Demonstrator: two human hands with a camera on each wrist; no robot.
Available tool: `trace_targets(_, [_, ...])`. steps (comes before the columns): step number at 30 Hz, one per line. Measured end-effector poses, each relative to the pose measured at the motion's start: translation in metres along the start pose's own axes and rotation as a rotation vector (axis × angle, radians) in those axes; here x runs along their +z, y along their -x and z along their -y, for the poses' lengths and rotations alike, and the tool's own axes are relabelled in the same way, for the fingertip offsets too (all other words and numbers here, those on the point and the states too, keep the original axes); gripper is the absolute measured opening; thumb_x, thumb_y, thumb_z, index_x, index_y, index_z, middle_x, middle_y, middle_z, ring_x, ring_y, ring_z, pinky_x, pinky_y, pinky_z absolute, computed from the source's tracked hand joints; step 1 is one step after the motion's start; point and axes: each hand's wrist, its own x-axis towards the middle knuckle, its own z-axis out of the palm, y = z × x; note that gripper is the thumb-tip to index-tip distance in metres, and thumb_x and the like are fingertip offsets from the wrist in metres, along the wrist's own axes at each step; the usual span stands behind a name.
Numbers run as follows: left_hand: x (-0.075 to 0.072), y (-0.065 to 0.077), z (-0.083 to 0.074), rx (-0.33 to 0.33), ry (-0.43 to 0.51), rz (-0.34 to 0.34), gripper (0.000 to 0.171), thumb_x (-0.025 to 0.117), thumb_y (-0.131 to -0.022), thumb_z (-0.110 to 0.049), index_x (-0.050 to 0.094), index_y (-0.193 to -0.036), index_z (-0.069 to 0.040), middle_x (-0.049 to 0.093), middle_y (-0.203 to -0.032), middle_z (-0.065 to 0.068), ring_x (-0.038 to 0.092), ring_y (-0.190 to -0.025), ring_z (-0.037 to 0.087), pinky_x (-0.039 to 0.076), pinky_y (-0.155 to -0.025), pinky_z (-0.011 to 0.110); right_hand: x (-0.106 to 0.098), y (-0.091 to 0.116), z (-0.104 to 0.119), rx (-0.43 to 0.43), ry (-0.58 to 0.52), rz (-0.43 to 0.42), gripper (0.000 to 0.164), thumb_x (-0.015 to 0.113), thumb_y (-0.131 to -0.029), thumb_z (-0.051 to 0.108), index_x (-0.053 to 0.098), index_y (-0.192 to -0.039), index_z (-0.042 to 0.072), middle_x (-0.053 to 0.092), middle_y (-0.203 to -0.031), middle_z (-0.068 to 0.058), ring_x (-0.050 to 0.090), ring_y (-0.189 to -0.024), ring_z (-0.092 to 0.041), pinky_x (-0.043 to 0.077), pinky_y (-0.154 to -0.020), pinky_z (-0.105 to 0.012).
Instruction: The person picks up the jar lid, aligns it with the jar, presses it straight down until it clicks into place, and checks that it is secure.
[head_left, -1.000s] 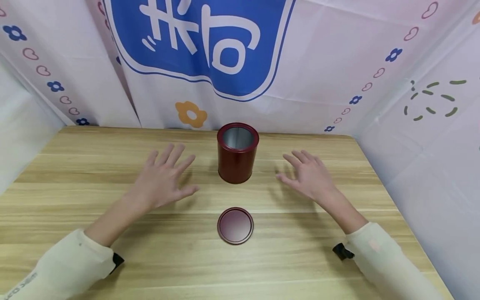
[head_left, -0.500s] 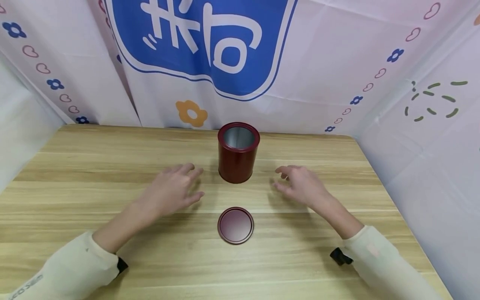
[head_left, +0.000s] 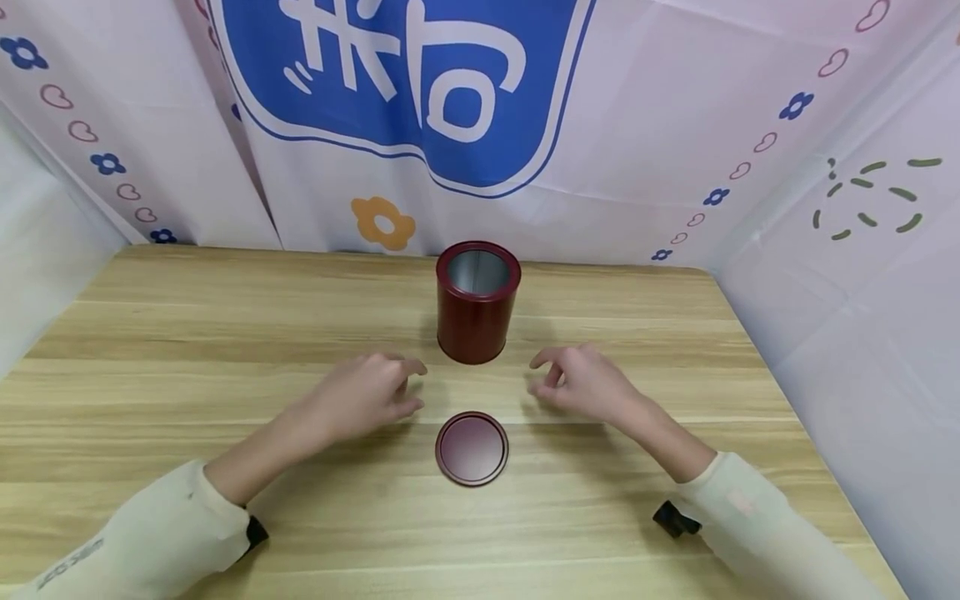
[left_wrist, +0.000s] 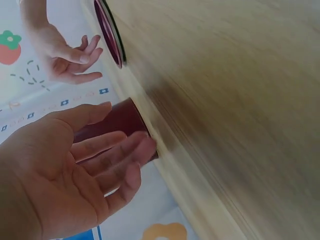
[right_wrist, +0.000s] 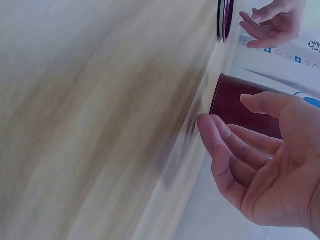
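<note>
A dark red cylindrical tin (head_left: pixel 472 325) stands upright with its top uncovered, showing a bare metal inside. Nearer the person, its round red lid (head_left: pixel 472 450) lies flat on the wooden table (head_left: pixel 360 533). My left hand (head_left: pixel 367 392) hovers left of the gap between tin and lid, fingers loosely bent, touching neither. On the other side my right hand (head_left: pixel 585 385) hangs above the table with fingers loosely bent and nothing in them. Both wrist views show the palms, with the tin (left_wrist: pixel 117 120) partly hidden behind the left hand's fingers and the same tin (right_wrist: pixel 245 102) behind the right's.
A white cloth (head_left: pixel 622 125) with a blue printed sign hangs along the table's back edge, close behind the tin. Another white cloth (head_left: pixel 847 275) borders the right side. Black straps or mounts (head_left: pixel 675 518) show at the cuffs.
Both hands have moved inward and toward the person, nearing the lid. Their fingers, spread wide a second ago, are now loosely bent. Tin and lid have stayed in place.
</note>
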Motion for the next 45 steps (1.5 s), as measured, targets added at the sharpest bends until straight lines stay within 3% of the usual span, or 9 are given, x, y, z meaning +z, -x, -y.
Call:
trace_targets(3, [0.002,-0.004,-0.001,0.011,0.134,0.029,0.033,0.079,-0.090,-0.013,0.070,-0.116,0.005,0.061,-0.076,0.000,0.052,-0.061,0.007,0.050,-0.058,0.027,0.002,0.000,0.003,-0.001,-0.090,0.046,0.031,0.078,-0.092,0.017,0.072,-0.116,-0.003,0.071,-0.070,0.003,0.064,-0.056,-0.009,0.052,-0.060,-0.026])
trace_targets(7, [0.005,-0.009,-0.003,0.016,0.292,0.060,0.032,0.078,-0.090,-0.006,0.069,-0.114,0.012,0.064,-0.079,0.004,0.056,-0.060,0.004,0.053,-0.064,0.025,0.005,0.001,0.007,0.016,-0.277,0.134,0.029,0.076,-0.094,0.012,0.069,-0.115,-0.006,0.071,-0.070,-0.004,0.071,-0.055,-0.017,0.056,-0.055,-0.028])
trace_targets(11, [0.008,-0.011,-0.008,-0.055,0.476,0.139,0.035,0.075,-0.092,-0.004,0.066,-0.119,0.015,0.065,-0.084,0.007,0.065,-0.055,0.008,0.059,-0.057,0.026,0.007,0.001,0.010,0.062,-0.430,0.196,0.026,0.075,-0.095,0.010,0.068,-0.114,-0.007,0.070,-0.076,-0.011,0.074,-0.060,-0.024,0.062,-0.054,-0.037])
trace_targets(14, [0.008,-0.011,-0.010,-0.122,0.589,0.191,0.037,0.073,-0.093,-0.002,0.063,-0.124,0.016,0.066,-0.091,0.011,0.068,-0.055,0.014,0.060,-0.052,0.028,0.009,0.001,0.012,0.091,-0.483,0.226,0.025,0.074,-0.095,0.009,0.068,-0.113,-0.006,0.070,-0.080,-0.014,0.074,-0.062,-0.025,0.063,-0.056,-0.040])
trace_targets(22, [0.012,-0.012,-0.011,-0.167,0.686,0.243,0.034,0.071,-0.095,-0.003,0.064,-0.124,0.013,0.068,-0.093,0.011,0.070,-0.062,0.019,0.062,-0.055,0.033,0.013,0.000,0.011,0.115,-0.598,0.290,0.025,0.072,-0.096,0.007,0.066,-0.114,-0.008,0.071,-0.087,-0.018,0.075,-0.068,-0.029,0.064,-0.059,-0.042])
trace_targets(33, [0.013,-0.010,-0.013,-0.270,0.935,0.319,0.040,0.067,-0.097,-0.006,0.058,-0.130,0.014,0.065,-0.100,0.016,0.072,-0.072,0.025,0.064,-0.063,0.040,0.017,0.001,0.013,0.176,-0.745,0.369,0.027,0.065,-0.098,0.005,0.062,-0.120,-0.010,0.074,-0.097,-0.019,0.077,-0.079,-0.033,0.065,-0.066,-0.041])
trace_targets(45, [0.013,-0.010,-0.014,-0.303,1.025,0.341,0.042,0.064,-0.098,-0.006,0.054,-0.133,0.015,0.065,-0.103,0.022,0.075,-0.076,0.029,0.065,-0.067,0.042,0.019,0.000,0.014,0.210,-0.821,0.393,0.029,0.065,-0.098,0.002,0.060,-0.123,-0.012,0.075,-0.098,-0.020,0.077,-0.081,-0.034,0.065,-0.067,-0.041])
